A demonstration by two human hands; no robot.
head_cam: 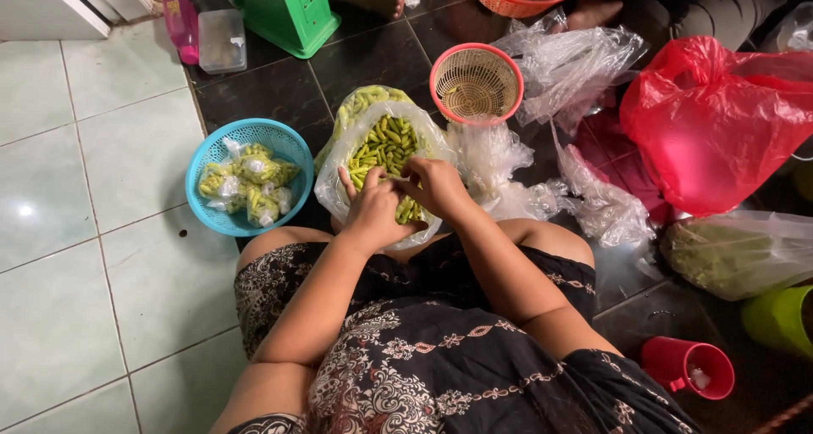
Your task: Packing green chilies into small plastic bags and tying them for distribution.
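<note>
1. The left hand [373, 210] and right hand [436, 187] pinch green chillies [383, 146] inside the clear bag [339, 167] on the floor [51, 231].
2. Gripping only a few pods probably prevents spills toward the blue basket [292, 142].

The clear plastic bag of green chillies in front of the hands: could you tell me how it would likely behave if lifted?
The clear bag looks thin and crumpled, so it would probably sag and flop. It bulges with green chillies, so likely heavy for its size. Its mouth is open where the left hand and right hand reach in, so contents might spill.
</note>
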